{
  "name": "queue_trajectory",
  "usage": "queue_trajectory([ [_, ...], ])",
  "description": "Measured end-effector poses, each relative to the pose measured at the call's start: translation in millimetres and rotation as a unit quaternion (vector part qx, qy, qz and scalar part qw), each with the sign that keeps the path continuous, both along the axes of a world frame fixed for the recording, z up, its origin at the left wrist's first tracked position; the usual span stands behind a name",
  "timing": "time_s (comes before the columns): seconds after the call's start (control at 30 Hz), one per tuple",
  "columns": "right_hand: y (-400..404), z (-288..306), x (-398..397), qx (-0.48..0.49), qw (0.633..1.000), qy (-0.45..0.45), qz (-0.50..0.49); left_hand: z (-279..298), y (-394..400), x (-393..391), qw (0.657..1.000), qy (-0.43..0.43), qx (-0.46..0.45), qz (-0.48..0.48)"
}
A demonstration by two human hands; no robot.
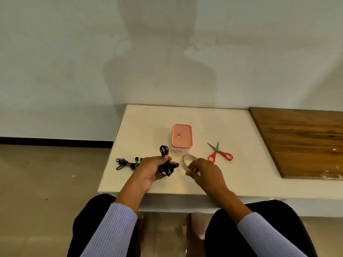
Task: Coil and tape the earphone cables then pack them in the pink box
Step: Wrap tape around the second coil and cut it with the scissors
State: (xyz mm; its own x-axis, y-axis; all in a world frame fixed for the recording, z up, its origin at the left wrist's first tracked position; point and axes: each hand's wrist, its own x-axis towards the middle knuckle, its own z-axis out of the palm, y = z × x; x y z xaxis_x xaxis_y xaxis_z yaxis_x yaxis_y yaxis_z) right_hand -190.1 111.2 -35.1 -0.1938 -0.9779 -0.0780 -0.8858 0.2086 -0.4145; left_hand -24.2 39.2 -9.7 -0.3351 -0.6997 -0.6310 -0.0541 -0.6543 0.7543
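1. You're working at a white table (232,127) — its far edge sits against the wall.
2. The pink box (181,135), lid on, stands near the table's middle; take it as your landmark.
3. Right of the box, near it, lie red-handled scissors (220,152), blades pointing away from you.
4. Left of the box and closer to you, a loose black earphone cable (126,163) lies by the table's left edge.
5. Far right of the box, a brown wooden board (304,141) covers that end of the table — whether it rests on it is unclear.
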Motion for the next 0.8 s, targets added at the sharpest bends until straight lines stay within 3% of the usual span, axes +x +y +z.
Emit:
queue_trajectory([
  [0.13,9,19,5,-0.066,0.995,-0.057,0.038,3,4,-2,0.997,0.061,0.041,-0.031],
  [0.3,16,23,1,-0.117,0.980,-0.148,0.060,6,5,-2,0.985,0.148,0.081,0.028],
  [0.47,14,21,-12,-0.109,0.969,-0.214,0.049,7,0,3,0.974,0.187,0.110,0.072],
  [0.8,6,23,-29,-0.058,0.970,-0.226,0.071,10,-8,10,0.954,0.230,0.163,0.103],
])
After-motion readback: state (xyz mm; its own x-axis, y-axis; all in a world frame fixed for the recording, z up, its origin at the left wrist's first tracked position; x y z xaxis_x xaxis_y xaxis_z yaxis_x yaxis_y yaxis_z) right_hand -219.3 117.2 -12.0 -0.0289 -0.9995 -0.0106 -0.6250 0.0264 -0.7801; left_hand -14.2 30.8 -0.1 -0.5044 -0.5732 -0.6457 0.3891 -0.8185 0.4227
